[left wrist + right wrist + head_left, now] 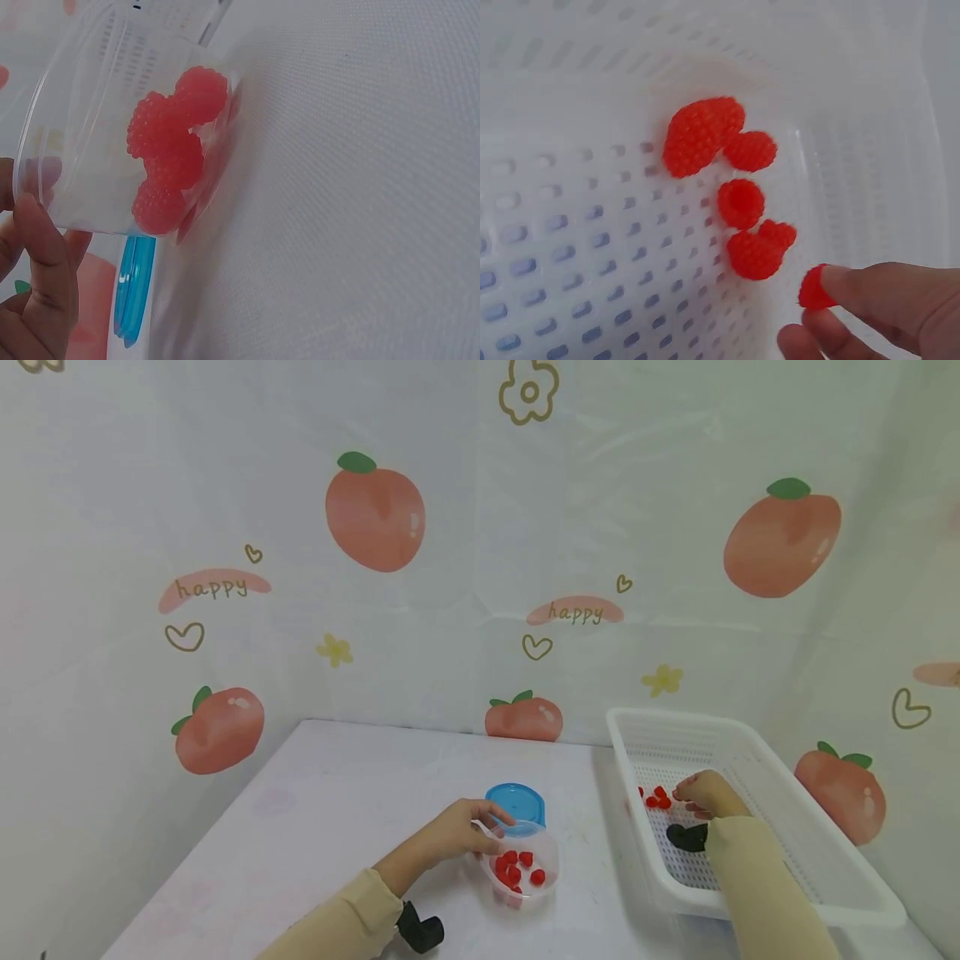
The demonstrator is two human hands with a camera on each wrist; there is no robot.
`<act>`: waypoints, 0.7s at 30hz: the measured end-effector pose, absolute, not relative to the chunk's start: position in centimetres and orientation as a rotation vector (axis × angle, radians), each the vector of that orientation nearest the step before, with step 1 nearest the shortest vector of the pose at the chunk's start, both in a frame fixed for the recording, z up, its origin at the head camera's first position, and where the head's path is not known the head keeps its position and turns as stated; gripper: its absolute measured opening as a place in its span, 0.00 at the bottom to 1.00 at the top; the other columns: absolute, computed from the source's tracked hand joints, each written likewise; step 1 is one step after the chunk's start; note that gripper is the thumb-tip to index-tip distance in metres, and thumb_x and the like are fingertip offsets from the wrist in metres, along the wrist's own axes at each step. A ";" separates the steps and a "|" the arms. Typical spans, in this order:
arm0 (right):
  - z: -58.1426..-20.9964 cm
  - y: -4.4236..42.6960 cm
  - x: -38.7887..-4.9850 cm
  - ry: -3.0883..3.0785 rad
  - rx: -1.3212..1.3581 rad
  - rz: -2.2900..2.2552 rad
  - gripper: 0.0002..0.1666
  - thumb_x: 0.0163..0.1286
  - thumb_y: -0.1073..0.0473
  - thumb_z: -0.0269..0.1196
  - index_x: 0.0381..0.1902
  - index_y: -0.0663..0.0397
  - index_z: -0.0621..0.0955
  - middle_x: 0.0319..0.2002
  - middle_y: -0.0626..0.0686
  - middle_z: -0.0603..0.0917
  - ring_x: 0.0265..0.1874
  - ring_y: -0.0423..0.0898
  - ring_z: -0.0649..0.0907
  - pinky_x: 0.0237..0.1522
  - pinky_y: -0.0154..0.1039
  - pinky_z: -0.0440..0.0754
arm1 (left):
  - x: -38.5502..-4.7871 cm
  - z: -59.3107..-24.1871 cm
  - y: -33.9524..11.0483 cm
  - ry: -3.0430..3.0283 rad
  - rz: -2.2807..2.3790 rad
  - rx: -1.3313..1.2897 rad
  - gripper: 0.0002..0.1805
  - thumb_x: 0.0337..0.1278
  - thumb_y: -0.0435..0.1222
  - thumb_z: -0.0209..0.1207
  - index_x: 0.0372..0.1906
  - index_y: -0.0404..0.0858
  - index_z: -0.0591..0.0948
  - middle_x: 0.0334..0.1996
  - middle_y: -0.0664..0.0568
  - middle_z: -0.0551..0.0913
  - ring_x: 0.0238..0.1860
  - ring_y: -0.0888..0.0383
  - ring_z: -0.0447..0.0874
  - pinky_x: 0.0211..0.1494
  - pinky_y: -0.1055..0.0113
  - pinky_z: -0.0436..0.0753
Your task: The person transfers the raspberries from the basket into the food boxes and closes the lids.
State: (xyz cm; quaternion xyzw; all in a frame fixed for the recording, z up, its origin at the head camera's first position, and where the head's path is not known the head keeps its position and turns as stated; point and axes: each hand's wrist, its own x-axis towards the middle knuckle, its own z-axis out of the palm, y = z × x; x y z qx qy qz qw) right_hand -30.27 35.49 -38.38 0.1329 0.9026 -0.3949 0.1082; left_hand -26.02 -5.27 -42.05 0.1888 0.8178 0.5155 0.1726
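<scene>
My left hand point(453, 833) pinches the rim of a clear plastic tub point(550, 853) between thumb and fingers. Several red raspberries point(176, 154) lie at the bottom of that tub. Over in the white perforated basket point(641, 852), my right hand point(708, 793) pinches a single raspberry point(817, 288) between thumb and forefinger. Beside it, more raspberries point(754, 253) sit on the basket floor near its wall, seen closely in the right wrist view.
A round blue lid point(517, 802) lies on the white table point(360, 777) just behind the tub. The basket takes up the table's right side. Behind everything hangs a fruit-patterned backdrop point(450, 652).
</scene>
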 end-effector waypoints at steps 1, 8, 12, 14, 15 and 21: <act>-38.3 35.5 -30.3 2.661 0.377 -1.200 0.14 0.67 0.65 0.56 0.42 0.75 0.75 0.37 0.66 0.82 0.34 0.51 0.81 0.36 0.40 0.83 | -26.0 -42.0 -5.3 2.321 1.462 0.536 0.16 0.49 0.32 0.69 0.46 0.44 0.84 0.38 0.50 0.81 0.29 0.56 0.79 0.32 0.66 0.82; -37.1 34.9 -30.2 2.704 0.266 -1.471 0.24 0.72 0.60 0.54 0.55 0.78 0.69 0.52 0.73 0.77 0.48 0.62 0.81 0.44 0.41 0.84 | -25.9 -41.9 -5.2 2.322 1.460 0.536 0.16 0.49 0.31 0.69 0.46 0.43 0.84 0.38 0.50 0.81 0.29 0.56 0.79 0.31 0.66 0.82; -36.2 34.0 -30.0 2.737 0.197 -1.585 0.27 0.74 0.58 0.53 0.60 0.77 0.66 0.51 0.68 0.80 0.40 0.45 0.83 0.44 0.34 0.84 | -25.9 -41.9 -5.2 2.323 1.460 0.537 0.16 0.49 0.31 0.69 0.46 0.43 0.84 0.38 0.50 0.81 0.29 0.56 0.78 0.31 0.66 0.82; -35.8 33.5 -29.9 2.744 0.164 -1.641 0.28 0.74 0.57 0.53 0.61 0.75 0.65 0.52 0.66 0.80 0.36 0.34 0.81 0.42 0.30 0.83 | -25.9 -41.9 -5.2 2.324 1.460 0.537 0.16 0.49 0.31 0.69 0.46 0.43 0.84 0.37 0.50 0.81 0.29 0.56 0.78 0.31 0.66 0.82; -35.6 33.2 -29.9 2.746 0.155 -1.670 0.28 0.74 0.56 0.53 0.61 0.74 0.65 0.53 0.65 0.79 0.34 0.30 0.79 0.42 0.27 0.82 | -25.9 -41.9 -5.2 2.325 1.459 0.536 0.16 0.49 0.31 0.69 0.46 0.43 0.84 0.37 0.50 0.81 0.29 0.56 0.78 0.31 0.66 0.82; -34.7 31.7 -29.4 2.740 0.085 -1.845 0.29 0.74 0.53 0.55 0.61 0.72 0.65 0.42 0.47 0.82 0.31 0.25 0.79 0.40 0.23 0.81 | -25.8 -41.9 -5.2 2.320 1.464 0.541 0.16 0.49 0.31 0.69 0.46 0.43 0.84 0.37 0.50 0.81 0.29 0.56 0.78 0.31 0.66 0.82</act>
